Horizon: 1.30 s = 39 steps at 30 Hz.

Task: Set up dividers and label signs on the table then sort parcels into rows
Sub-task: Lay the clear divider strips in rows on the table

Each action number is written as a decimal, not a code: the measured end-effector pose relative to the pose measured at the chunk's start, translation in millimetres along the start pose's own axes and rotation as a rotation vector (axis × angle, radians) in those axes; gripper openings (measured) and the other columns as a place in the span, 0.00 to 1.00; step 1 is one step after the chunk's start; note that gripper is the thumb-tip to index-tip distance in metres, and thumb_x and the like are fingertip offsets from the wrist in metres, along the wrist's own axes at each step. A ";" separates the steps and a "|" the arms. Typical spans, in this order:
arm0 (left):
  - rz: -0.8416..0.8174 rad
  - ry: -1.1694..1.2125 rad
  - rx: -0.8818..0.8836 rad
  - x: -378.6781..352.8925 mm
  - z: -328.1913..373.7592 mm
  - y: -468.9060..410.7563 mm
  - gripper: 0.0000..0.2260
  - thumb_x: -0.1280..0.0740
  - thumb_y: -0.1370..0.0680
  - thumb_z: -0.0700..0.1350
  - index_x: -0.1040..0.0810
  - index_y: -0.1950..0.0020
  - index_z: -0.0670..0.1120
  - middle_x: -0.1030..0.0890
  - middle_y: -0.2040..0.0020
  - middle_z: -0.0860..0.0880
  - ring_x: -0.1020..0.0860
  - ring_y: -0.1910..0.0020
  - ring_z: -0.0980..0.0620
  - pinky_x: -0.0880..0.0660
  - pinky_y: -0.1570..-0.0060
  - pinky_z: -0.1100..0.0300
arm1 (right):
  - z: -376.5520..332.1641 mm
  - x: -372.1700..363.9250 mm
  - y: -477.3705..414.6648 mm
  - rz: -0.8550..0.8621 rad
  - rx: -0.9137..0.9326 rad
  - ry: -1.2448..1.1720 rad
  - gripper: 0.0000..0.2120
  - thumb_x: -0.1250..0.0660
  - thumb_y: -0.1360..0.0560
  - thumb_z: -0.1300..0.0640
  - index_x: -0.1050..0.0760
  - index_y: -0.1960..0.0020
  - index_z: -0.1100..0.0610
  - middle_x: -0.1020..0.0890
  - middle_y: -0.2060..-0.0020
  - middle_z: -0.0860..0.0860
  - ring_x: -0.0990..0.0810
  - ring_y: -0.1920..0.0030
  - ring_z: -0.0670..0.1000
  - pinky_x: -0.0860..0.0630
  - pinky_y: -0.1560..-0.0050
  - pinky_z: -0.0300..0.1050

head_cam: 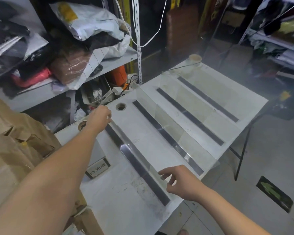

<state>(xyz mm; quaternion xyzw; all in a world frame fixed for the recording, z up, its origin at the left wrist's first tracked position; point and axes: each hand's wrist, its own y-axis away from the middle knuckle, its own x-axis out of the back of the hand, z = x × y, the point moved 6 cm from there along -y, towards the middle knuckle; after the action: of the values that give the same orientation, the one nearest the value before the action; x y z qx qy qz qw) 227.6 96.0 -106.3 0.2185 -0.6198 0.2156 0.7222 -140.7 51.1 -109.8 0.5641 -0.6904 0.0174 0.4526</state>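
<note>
A white table [139, 189] carries several clear acrylic dividers, each standing in a dark base strip. The nearest divider [134, 150] runs from far left to near right. My left hand [99, 116] grips its far top end. My right hand [178, 180] pinches its near top end between thumb and fingers. Further right stand a second divider [168, 136], a third divider [190, 116] and a fourth divider [209, 99]. A label sign [97, 168] with black characters stands on the table's left edge.
A metal shelf [61, 82] packed with bagged parcels stands behind the table on the left. Brown paper bags [15, 150] pile up at the near left. A tape roll [195, 58] sits at the far table corner. Tiled floor lies to the right.
</note>
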 end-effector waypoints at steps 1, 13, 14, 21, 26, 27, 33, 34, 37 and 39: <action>-0.005 0.007 0.012 0.7 -1.5 -2.4 0.07 0.26 0.25 0.44 0.19 0.50 0.44 0.23 0.48 0.46 0.24 0.45 0.43 0.26 0.46 0.47 | -0.1 0.5 -1.0 0.005 -0.002 -0.002 0.24 0.36 0.29 0.63 0.22 0.35 0.47 0.20 0.50 0.38 0.18 0.56 0.44 0.29 0.62 0.30; -0.024 -0.040 -0.013 2.6 6.5 -5.0 0.11 0.29 0.23 0.42 0.20 0.41 0.44 0.24 0.41 0.44 0.25 0.41 0.43 0.27 0.43 0.49 | 1.2 0.7 -5.7 0.007 -0.008 -0.025 0.23 0.34 0.29 0.60 0.22 0.36 0.45 0.19 0.49 0.38 0.18 0.57 0.43 0.27 0.61 0.32; -0.029 -0.056 -0.017 3.7 9.2 -5.4 0.12 0.30 0.23 0.42 0.20 0.40 0.44 0.24 0.40 0.44 0.26 0.40 0.44 0.28 0.43 0.50 | 0.9 1.0 -6.3 0.005 -0.006 -0.028 0.22 0.33 0.29 0.59 0.22 0.36 0.45 0.19 0.49 0.38 0.17 0.57 0.43 0.27 0.61 0.32; -0.056 -0.123 -0.046 5.2 16.3 -6.4 0.16 0.31 0.24 0.37 0.22 0.37 0.46 0.24 0.40 0.46 0.26 0.40 0.46 0.28 0.47 0.53 | -0.5 2.1 -8.2 0.007 -0.012 -0.024 0.21 0.31 0.28 0.52 0.24 0.35 0.45 0.19 0.47 0.39 0.17 0.54 0.43 0.19 0.50 0.43; -0.061 -0.116 -0.042 5.1 12.0 -9.1 0.18 0.31 0.25 0.36 0.23 0.36 0.48 0.24 0.39 0.47 0.26 0.39 0.46 0.28 0.47 0.53 | -0.1 2.0 -10.1 0.019 -0.007 -0.017 0.22 0.31 0.27 0.51 0.25 0.33 0.45 0.19 0.45 0.41 0.17 0.53 0.44 0.20 0.48 0.44; -0.056 -0.114 -0.041 5.4 11.1 -9.3 0.18 0.31 0.25 0.36 0.23 0.36 0.48 0.24 0.39 0.47 0.26 0.39 0.45 0.28 0.47 0.53 | 0.1 2.6 -10.3 0.022 -0.009 -0.016 0.22 0.31 0.27 0.51 0.25 0.33 0.45 0.19 0.45 0.41 0.17 0.53 0.44 0.20 0.48 0.44; -0.038 -0.097 -0.020 8.9 11.8 -8.3 0.22 0.30 0.26 0.36 0.24 0.34 0.49 0.26 0.36 0.47 0.26 0.37 0.44 0.27 0.43 0.51 | -0.5 5.7 -9.7 0.022 -0.009 -0.020 0.23 0.30 0.26 0.51 0.26 0.32 0.46 0.19 0.44 0.43 0.17 0.52 0.45 0.24 0.60 0.34; -0.036 -0.093 -0.014 9.3 11.0 -7.6 0.22 0.30 0.26 0.35 0.25 0.33 0.49 0.26 0.35 0.47 0.27 0.37 0.44 0.27 0.42 0.51 | -0.8 5.6 -9.6 0.020 -0.006 -0.024 0.22 0.30 0.26 0.51 0.26 0.32 0.46 0.19 0.44 0.43 0.17 0.52 0.45 0.28 0.64 0.32; -0.025 -0.089 -0.012 9.8 7.2 -4.5 0.23 0.29 0.26 0.36 0.25 0.33 0.48 0.26 0.34 0.47 0.28 0.35 0.44 0.28 0.38 0.49 | -1.8 4.9 -9.6 0.003 -0.005 -0.021 0.22 0.31 0.26 0.50 0.26 0.32 0.46 0.20 0.43 0.43 0.17 0.52 0.45 0.28 0.65 0.31; -0.031 -0.092 -0.023 7.5 3.7 -3.4 0.23 0.28 0.26 0.38 0.25 0.33 0.48 0.26 0.35 0.47 0.29 0.34 0.45 0.28 0.37 0.48 | -1.4 5.3 -10.0 -0.006 -0.013 -0.014 0.23 0.31 0.27 0.49 0.26 0.33 0.46 0.19 0.44 0.42 0.17 0.53 0.44 0.23 0.57 0.36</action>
<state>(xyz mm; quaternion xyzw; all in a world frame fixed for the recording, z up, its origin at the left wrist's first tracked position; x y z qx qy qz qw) 227.6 91.4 -98.5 0.2296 -0.6515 0.1869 0.6985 -131.7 44.1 -110.3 0.5634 -0.6919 0.0077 0.4514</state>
